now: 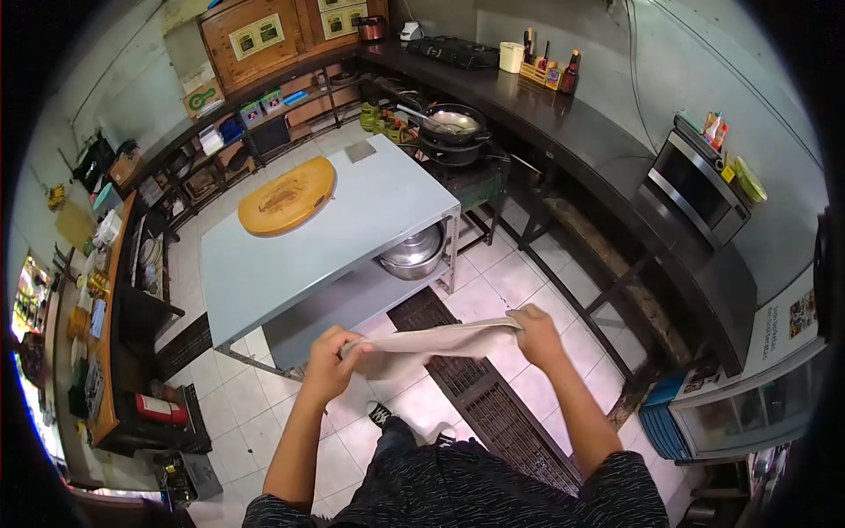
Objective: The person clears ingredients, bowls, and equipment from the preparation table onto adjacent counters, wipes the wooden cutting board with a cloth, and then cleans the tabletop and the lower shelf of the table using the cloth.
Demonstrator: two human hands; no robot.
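Observation:
A pale beige cloth is stretched between my two hands, in front of my body and above the floor. My left hand pinches its left end, thumb on top. At the other end my right hand grips a corner with the fingers closed. The lower part of the cloth hangs and is blurred. Just beyond my hands stands a grey table with a round-edged wooden cutting board lying on it. Metal bowls sit on the table's lower shelf.
A wok with a utensil in it sits on a stove behind the table. Along the right runs a dark counter with a microwave. A floor drain grate passes below my hands. At lower right stands a glass-fronted cooler.

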